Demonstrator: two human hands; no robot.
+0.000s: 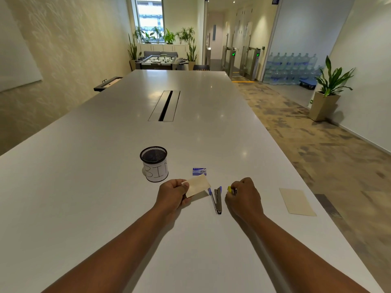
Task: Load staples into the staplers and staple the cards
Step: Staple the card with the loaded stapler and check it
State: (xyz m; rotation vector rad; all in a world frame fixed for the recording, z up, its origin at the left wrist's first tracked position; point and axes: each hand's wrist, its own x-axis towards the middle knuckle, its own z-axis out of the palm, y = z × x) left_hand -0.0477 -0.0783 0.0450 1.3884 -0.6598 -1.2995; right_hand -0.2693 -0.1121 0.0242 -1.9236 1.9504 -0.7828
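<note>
My left hand [174, 194] holds a cream card [198, 185] by its left end, lifted a little off the white table [105, 166]. My right hand [243, 197] is closed around a small yellow stapler [230, 189], of which only the yellow tip and some metal show. Between the two hands a blue stapler [216, 198] lies flipped open on the table, its metal staple channel exposed. A small blue staple box [199, 171] sits just beyond the card. A stack of cream cards [297, 201] lies to the right, near the table's edge.
A black mesh cup [154, 166] with a paper label reading "BIN" stands left of the staple box. A cable slot [166, 105] runs along the table's middle, farther away. The table's right edge drops to a carpeted floor.
</note>
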